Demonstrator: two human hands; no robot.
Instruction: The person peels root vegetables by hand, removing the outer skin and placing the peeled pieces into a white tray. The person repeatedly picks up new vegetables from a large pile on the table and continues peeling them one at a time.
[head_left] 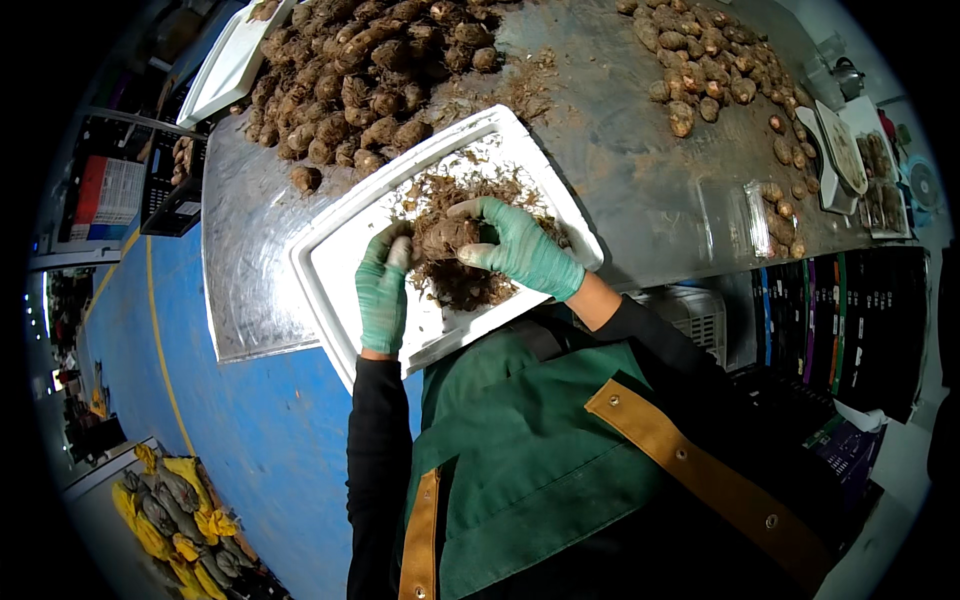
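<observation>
I wear green gloves with dirty fingertips. My right hand (520, 250) curls round a brown, fibrous tuber (443, 236), thumb below it and fingers over its top. My left hand (385, 285) has its fingers curled against the tuber's left side. Both hands are over a white foam tray (324, 270) at the table's near edge, where loose roots, peelings and soil (478, 290) lie beneath the tuber.
A steel table (650, 190) carries a big tuber pile (370, 60) behind the tray, cleaner tubers (690, 60) at right and a white scale (840, 150). A black crate (170, 185) stands at left, stacked crates (830, 330) under the right side, yellow bags (180, 520) on the lower left.
</observation>
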